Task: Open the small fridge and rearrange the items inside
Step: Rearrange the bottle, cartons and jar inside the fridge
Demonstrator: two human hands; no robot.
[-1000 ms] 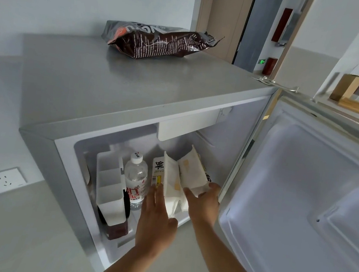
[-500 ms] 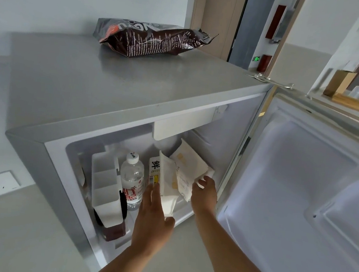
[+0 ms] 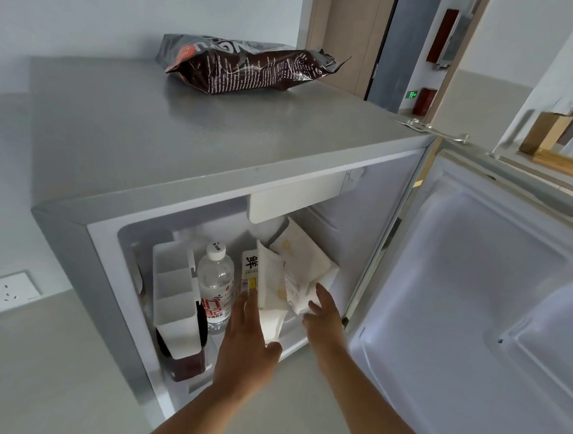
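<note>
Both forearms reached forward and down into the open small fridge [image 3: 213, 159]. The left hand [image 3: 246, 347] lay flat, fingers extended, against a white packet [image 3: 271, 296], thumb beneath its lower edge (a loose grasp; no closed grip visible). The right hand [image 3: 325, 318], fingers spread, touched a second white packet [image 3: 302, 275] that leaned tilted toward the right inner wall. Behind the left hand stood a carton [image 3: 248, 269] and, just beside it, an upright water bottle [image 3: 214, 287]. A white divided organizer [image 3: 174, 297] occupied the left of the compartment, over a dark container [image 3: 188, 365]. The door [image 3: 478, 325] hung open at right. A dark snack bag [image 3: 248, 66] lay on the grey fridge top. A wall socket [image 3: 5, 291] sat low on the left wall; a doorway [image 3: 395, 41] showed beyond.
</note>
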